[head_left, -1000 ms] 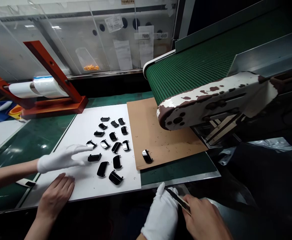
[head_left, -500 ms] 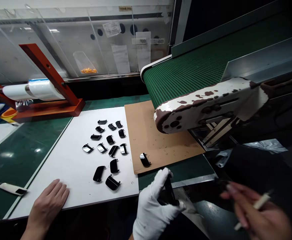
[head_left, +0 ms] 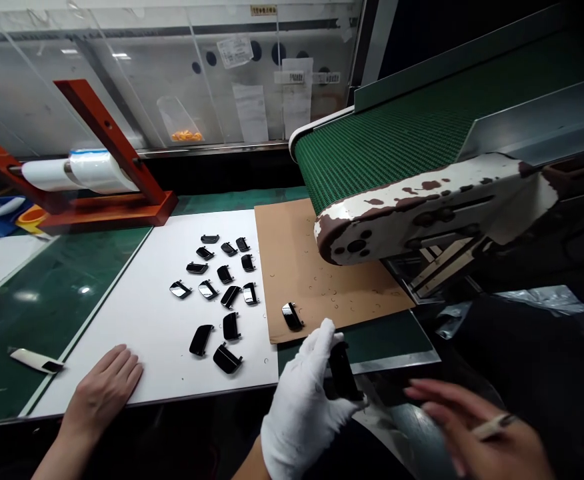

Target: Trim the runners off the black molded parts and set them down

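Observation:
My left hand (head_left: 305,407), in a white glove, is closed around a glossy black part (head_left: 343,373) beyond the sheet's front edge. To its right, my bare right hand (head_left: 477,430) is blurred, with a slim pale tool (head_left: 495,427) held in it. Its thumb and forefinger point toward the black part without touching it. One black part (head_left: 292,317) lies on the brown cardboard (head_left: 329,267). Several more black parts (head_left: 227,359) are spread over the white sheet (head_left: 147,320).
Another person's bare hand (head_left: 105,393) rests on the sheet's front left edge. A pale-handled tool (head_left: 37,360) lies farther left. A green conveyor (head_left: 382,147) overhangs the cardboard. An orange stand (head_left: 107,217) holding rolls is at the back left.
My right hand has moved left, closer to the black part in my gloved left hand. That part's dark face shows more now. The whole view has shifted slightly.

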Demonstrator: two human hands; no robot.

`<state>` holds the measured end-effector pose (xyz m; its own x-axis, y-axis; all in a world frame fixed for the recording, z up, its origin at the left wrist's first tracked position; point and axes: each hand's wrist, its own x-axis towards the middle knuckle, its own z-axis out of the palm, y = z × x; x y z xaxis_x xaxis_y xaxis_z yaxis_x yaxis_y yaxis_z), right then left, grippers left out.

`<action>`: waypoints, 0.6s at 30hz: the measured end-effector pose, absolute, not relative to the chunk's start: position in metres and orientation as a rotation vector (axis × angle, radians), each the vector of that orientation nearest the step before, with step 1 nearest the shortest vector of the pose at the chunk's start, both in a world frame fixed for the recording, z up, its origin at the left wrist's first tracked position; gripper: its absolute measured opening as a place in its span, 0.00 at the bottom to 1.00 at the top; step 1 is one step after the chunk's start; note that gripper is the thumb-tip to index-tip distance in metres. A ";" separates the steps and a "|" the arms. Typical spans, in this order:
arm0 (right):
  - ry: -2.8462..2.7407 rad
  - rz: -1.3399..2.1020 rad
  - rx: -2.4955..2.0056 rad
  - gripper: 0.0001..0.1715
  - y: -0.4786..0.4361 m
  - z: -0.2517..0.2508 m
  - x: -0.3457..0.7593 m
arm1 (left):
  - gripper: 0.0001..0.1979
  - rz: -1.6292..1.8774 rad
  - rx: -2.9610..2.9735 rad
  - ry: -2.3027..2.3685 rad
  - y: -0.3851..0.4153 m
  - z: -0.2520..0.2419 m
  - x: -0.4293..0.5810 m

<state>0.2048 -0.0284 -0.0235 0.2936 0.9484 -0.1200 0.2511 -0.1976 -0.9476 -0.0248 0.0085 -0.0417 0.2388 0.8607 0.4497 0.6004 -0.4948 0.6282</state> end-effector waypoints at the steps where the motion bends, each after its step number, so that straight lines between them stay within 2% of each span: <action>1: -1.217 0.935 -1.607 0.14 -0.027 -0.020 0.184 | 0.47 1.117 2.203 1.353 0.008 -0.041 -0.027; 5: -1.540 0.888 -1.456 0.05 -0.017 -0.011 0.148 | 0.46 1.107 2.253 1.340 0.006 -0.039 -0.027; 10: -1.470 0.884 -1.479 0.04 -0.018 -0.015 0.148 | 0.48 1.127 2.171 1.312 0.005 -0.036 -0.026; 14: -1.151 1.009 -1.622 0.17 -0.025 -0.022 0.137 | 0.52 1.155 2.072 1.319 0.003 -0.038 -0.030; 18: -1.051 0.993 -1.640 0.23 -0.026 -0.023 0.129 | 0.48 1.130 2.073 1.301 0.003 -0.041 -0.037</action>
<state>0.1290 -0.0264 -0.0232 0.3103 0.9395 -0.1448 0.1980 -0.2128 -0.9568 -0.0369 0.0027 -0.0413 0.2228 0.8867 0.4051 0.5251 -0.4592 0.7165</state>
